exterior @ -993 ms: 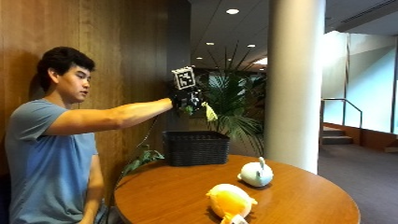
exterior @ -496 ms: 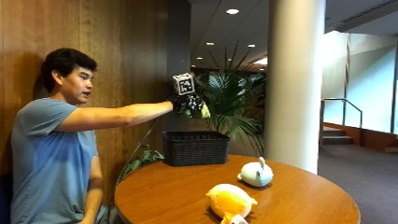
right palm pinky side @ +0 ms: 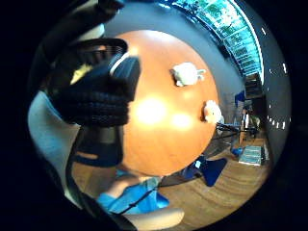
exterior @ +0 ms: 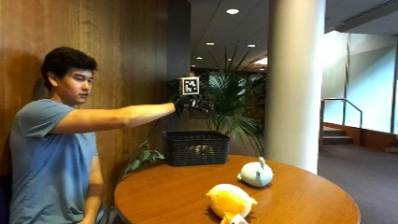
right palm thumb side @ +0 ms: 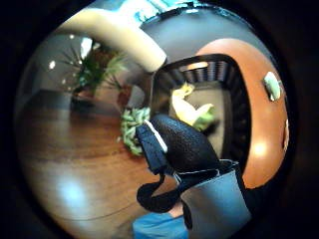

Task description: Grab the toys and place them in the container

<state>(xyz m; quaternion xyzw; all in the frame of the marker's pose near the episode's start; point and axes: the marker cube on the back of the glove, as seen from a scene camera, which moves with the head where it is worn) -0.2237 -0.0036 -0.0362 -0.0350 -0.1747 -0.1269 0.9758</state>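
Office-building lobby, wood-panelled wall (exterior: 124, 56), big round column (exterior: 295, 84), potted palm (exterior: 233, 105), recessed ceiling lights (exterior: 232, 11), stair rail (exterior: 345, 107)

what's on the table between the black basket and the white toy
Nothing: in the outside view, bare wood tabletop separates the black basket from the white toy. The yellow toy lies nearer the camera.

Outside view: I look from across the round table (exterior: 187, 196), level with its top, toward the wood wall, with the basket (exterior: 195, 148) at the far edge.
Little-finger palm view: I look down from high above the table (right palm pinky side: 163, 130), well off it.
Thumb palm view: I look straight down into the basket (right palm thumb side: 234, 99).
Shared: table, basket, white toy (exterior: 256, 173), yellow toy (exterior: 230, 201).
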